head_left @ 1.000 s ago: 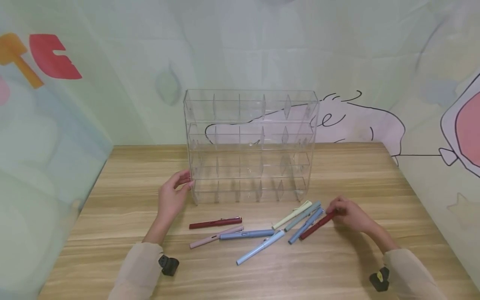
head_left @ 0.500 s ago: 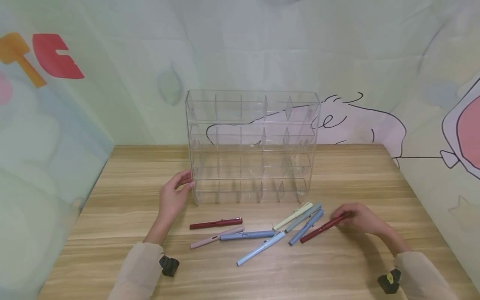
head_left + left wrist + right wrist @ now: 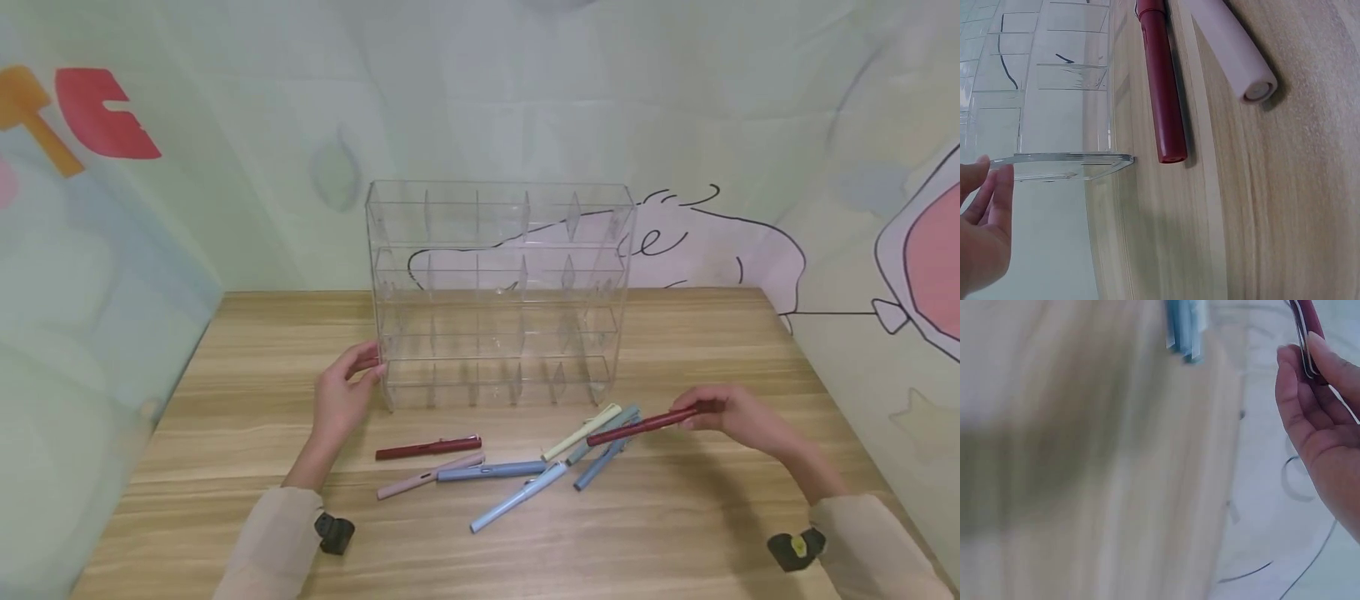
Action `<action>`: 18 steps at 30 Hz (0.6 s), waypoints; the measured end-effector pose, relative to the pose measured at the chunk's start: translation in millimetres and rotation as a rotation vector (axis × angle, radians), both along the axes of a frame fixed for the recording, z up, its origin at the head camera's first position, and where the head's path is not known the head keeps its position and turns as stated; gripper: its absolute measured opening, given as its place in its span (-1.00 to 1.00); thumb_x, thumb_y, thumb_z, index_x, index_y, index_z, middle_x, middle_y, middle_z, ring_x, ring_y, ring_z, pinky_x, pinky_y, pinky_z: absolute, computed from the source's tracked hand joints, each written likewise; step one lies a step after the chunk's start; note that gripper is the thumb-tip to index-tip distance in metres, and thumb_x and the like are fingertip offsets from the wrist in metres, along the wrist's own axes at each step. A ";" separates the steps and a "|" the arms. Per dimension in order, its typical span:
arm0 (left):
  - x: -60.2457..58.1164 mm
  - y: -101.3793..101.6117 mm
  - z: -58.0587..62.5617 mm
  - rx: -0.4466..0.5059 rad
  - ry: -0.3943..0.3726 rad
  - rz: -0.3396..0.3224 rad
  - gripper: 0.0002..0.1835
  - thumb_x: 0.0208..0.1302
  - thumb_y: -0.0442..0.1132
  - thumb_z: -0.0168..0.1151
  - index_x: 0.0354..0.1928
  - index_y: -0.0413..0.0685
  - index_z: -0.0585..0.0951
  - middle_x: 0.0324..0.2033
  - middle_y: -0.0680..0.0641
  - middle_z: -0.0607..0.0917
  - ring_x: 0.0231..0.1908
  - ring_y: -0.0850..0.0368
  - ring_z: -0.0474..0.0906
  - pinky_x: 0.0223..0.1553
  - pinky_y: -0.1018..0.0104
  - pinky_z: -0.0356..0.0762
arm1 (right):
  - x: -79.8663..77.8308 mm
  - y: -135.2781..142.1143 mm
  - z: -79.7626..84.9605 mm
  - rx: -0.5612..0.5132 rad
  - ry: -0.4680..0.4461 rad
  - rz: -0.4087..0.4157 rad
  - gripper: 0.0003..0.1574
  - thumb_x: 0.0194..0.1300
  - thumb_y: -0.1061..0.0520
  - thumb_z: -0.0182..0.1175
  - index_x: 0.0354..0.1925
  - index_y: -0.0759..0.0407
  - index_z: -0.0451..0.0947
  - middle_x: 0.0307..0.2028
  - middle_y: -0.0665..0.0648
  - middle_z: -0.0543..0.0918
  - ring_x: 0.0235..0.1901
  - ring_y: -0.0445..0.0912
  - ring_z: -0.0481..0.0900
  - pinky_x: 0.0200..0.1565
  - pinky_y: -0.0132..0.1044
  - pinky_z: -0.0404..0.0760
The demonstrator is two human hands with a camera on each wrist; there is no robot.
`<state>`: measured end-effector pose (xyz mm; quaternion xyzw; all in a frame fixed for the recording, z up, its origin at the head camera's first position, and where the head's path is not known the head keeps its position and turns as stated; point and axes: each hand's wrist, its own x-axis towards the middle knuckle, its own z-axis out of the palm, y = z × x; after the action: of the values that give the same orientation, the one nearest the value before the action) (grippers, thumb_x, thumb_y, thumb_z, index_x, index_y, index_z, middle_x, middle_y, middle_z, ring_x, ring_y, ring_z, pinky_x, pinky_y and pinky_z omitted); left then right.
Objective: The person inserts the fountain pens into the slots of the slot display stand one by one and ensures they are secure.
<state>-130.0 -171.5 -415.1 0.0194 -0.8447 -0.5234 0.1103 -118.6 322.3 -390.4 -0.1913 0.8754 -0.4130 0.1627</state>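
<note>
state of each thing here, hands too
clear rack: standing upright
left hand: pinching clear rack
held red pen: raised
right hand: gripping held red pen
other red pen: lying flat
pink pen: lying flat
middle blue pen: lying flat
pale blue pen: lying flat
right blue pen: lying, partly hidden
teal pen: lying, partly hidden
yellow pen: lying flat

A slim, dark red pen [image 3: 641,427] slants in the right hand [image 3: 735,415], raised off the desk [image 3: 262,375]; a clear, compartmented rack [image 3: 498,271] of four tiers stands upright there, pinched at its left side by the left hand [image 3: 345,396].
</note>
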 end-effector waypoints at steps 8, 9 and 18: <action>0.1 0.2 0.6 -0.021 -0.001 0.000 -0.64 0.18 -0.45 0.17 0.05 -0.28 0.48 -0.07 -0.25 0.59 -0.07 -0.06 0.53 -0.07 0.15 0.56 | -8.2 -42.5 28.8 0.028 0.125 -0.052 -0.81 0.13 0.21 0.27 -0.23 0.20 0.60 -0.40 0.04 0.63 -0.43 -0.17 0.55 -0.40 -0.38 0.57; 0.3 0.4 0.7 -0.023 0.002 0.000 -0.64 0.18 -0.46 0.17 0.05 -0.28 0.48 -0.07 -0.25 0.59 -0.08 -0.06 0.53 -0.08 0.15 0.56 | -9.6 -48.5 31.2 0.025 0.130 -0.058 -0.82 0.13 0.21 0.27 -0.23 0.20 0.60 -0.41 0.04 0.63 -0.43 -0.16 0.55 -0.40 -0.37 0.57; 0.6 0.3 0.7 -0.023 0.027 0.000 -0.65 0.17 -0.48 0.18 0.04 -0.30 0.48 -0.12 -0.27 0.60 -0.10 -0.09 0.54 -0.09 0.14 0.56 | -23.4 -105.8 40.8 -0.059 0.120 -0.101 -0.79 0.16 0.23 0.25 -0.19 0.27 0.59 -0.34 0.13 0.64 -0.38 -0.08 0.56 -0.33 -0.34 0.59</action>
<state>-129.4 -171.2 -414.4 0.0110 -0.8491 -0.5138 0.1221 -142.0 216.5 -349.7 -0.1762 0.8795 -0.4342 0.0834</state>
